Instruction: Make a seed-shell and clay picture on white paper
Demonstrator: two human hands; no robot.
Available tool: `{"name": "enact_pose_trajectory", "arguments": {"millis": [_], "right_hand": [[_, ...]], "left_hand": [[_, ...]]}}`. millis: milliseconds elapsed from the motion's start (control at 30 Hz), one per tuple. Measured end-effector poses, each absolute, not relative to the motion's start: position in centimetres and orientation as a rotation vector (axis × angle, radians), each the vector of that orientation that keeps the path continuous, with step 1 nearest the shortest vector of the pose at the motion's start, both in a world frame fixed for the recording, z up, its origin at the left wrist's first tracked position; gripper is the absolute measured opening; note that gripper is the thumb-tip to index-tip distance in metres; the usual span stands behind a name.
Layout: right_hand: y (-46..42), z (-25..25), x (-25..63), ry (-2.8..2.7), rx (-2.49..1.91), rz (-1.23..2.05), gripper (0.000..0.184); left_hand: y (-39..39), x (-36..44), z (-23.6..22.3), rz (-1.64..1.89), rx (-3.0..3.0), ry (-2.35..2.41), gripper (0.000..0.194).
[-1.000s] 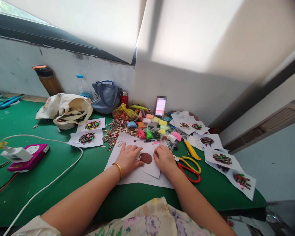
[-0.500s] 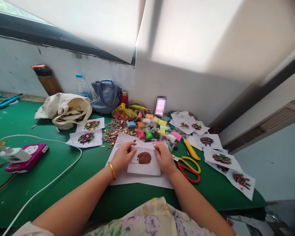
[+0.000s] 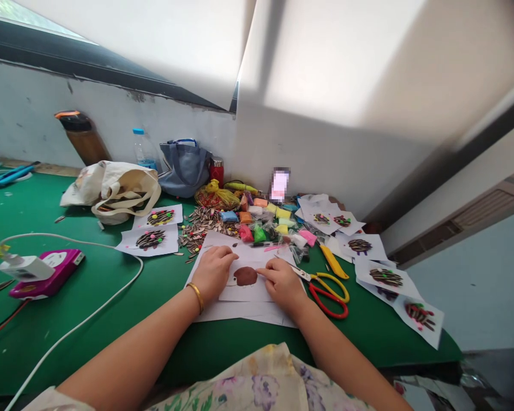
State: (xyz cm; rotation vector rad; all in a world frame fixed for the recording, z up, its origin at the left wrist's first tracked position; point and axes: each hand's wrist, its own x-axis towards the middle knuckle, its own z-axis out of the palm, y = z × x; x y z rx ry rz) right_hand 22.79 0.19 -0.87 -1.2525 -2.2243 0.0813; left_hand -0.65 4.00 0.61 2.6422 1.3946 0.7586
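Observation:
A small white card [image 3: 240,294] lies on larger white sheets of paper [image 3: 248,313], bearing a flat brown clay shape [image 3: 245,277] with a pale pointed part at its left. My left hand [image 3: 213,273], with a gold bangle at the wrist, rests over the card's left side, fingers lying on the paper. From the right, my right hand [image 3: 285,283] stretches its index finger to the clay's right edge; the other fingers are bent over the card. Scissors [image 3: 330,294] with yellow and red handles lie beside my right hand, along with a yellow cutter [image 3: 334,261].
Sunflower seeds [image 3: 203,222] and bagged coloured clay [image 3: 259,220] are heaped behind the paper. Finished seed-covered cards [image 3: 388,278] lie right, others [image 3: 151,240] left. Cloth bags [image 3: 111,188], a phone [image 3: 280,184] and a power strip [image 3: 47,274] with a white cable [image 3: 107,308] surround them.
The card, raised between both hands before, now lies lower on the paper. My right hand has shifted left, its index finger reaching the clay; my left hand has settled over the card.

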Motion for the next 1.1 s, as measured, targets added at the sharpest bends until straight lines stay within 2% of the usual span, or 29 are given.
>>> {"name": "enact_pose_trajectory", "arguments": {"millis": [133,300,467,1100], "right_hand": [[0.1,-0.8,22.6,-2.267,-1.267,0.068,0.039],[0.2,-0.9,22.4,-2.267,-1.301,0.1,0.036],[0.2,-1.1,22.3,-2.236,-1.297,0.133,0.042],[0.8,-1.2,21.3,-2.264,-1.372,0.162,0.041]], "left_hand": [[4.2,-0.8,0.1,0.675,2.701,1.221,0.027],[4.2,-0.8,-0.2,0.596,2.683,1.226,0.024],[4.4,-0.7,-0.3,0.603,2.669,1.246,0.023],[4.9,-0.7,-0.7,0.66,2.616,1.228,0.025]]}}
